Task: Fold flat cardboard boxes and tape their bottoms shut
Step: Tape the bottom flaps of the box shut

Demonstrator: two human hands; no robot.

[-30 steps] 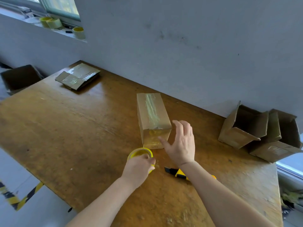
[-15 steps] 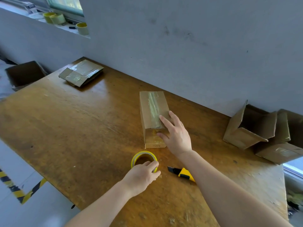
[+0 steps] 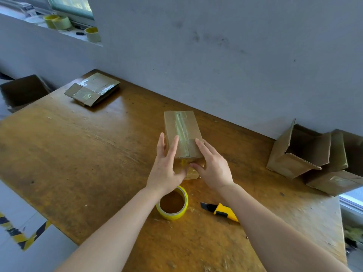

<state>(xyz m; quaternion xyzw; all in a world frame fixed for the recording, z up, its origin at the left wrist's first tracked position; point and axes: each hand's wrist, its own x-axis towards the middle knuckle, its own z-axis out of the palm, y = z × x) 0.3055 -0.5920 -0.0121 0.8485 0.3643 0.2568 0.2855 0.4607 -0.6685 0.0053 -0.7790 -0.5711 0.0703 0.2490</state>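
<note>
A small folded cardboard box (image 3: 181,127) stands in the middle of the wooden table (image 3: 78,154), its taped seam facing up. My left hand (image 3: 166,163) lies flat against the box's near left side, fingers straight. On the near right corner rests my right hand (image 3: 213,165), its fingers on the top and its thumb on the front face. A yellow tape roll (image 3: 172,205) lies flat on the table just below my left wrist, with no hand on it. A yellow and black utility knife (image 3: 220,210) lies to the right of the roll.
A stack of flat taped boxes (image 3: 92,91) lies at the table's far left corner. Folded open boxes (image 3: 314,158) sit at the right by the wall. A dark carton (image 3: 21,91) stands beyond the left edge. Tape rolls (image 3: 59,21) sit on the window ledge.
My left hand has let go of the tape roll and moved up to the box's left side. My right hand stays on the box's near right corner.
</note>
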